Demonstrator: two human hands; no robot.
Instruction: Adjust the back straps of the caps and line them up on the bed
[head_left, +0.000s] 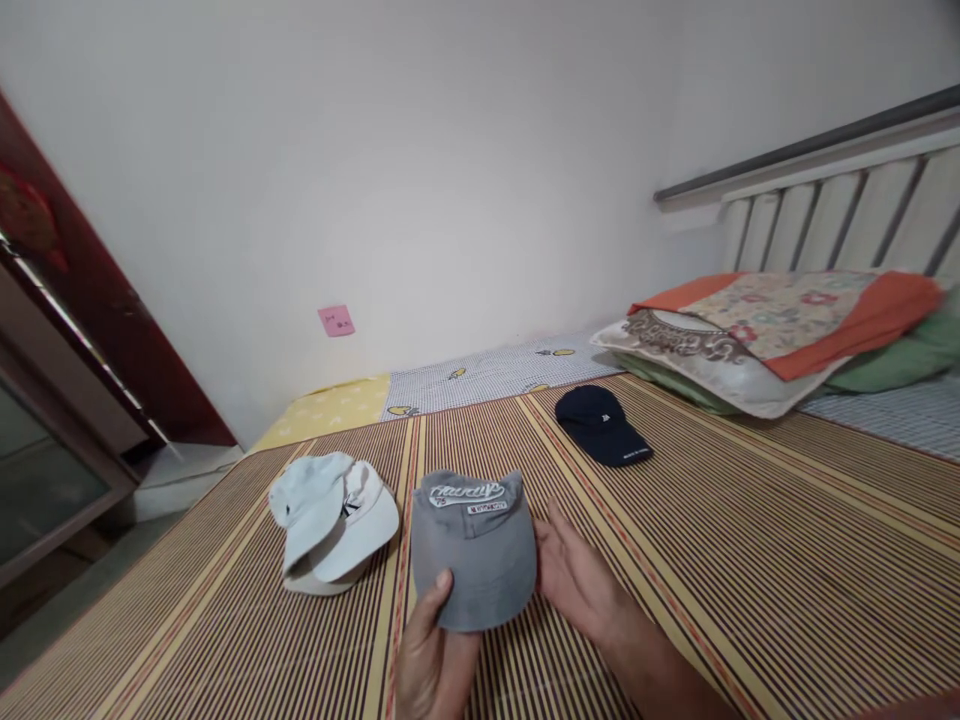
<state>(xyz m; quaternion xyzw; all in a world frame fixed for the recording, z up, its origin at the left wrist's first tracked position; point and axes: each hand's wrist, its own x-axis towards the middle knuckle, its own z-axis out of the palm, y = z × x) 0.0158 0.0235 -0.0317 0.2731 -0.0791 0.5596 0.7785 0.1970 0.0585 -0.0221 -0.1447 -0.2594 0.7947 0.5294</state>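
A grey cap (474,560) with white lettering is held up at the lower middle, its brim toward me. My left hand (437,645) grips the brim's lower left edge, thumb on top and fingers beneath. Beside the cap's right edge is my right hand (574,575), fingers apart; its fingertips are partly hidden at the cap's side. To the left, several pale caps (330,515) lie overlapped on the striped mat (262,640). A dark navy cap (600,425) rests on the mat farther back, right of centre.
Stacked pillows (757,335) with an orange and floral cover lie at the right, below a white radiator (832,215) and a grey pipe. A pink note (336,321) is on the wall behind. At the left stands a dark red door frame (97,290).
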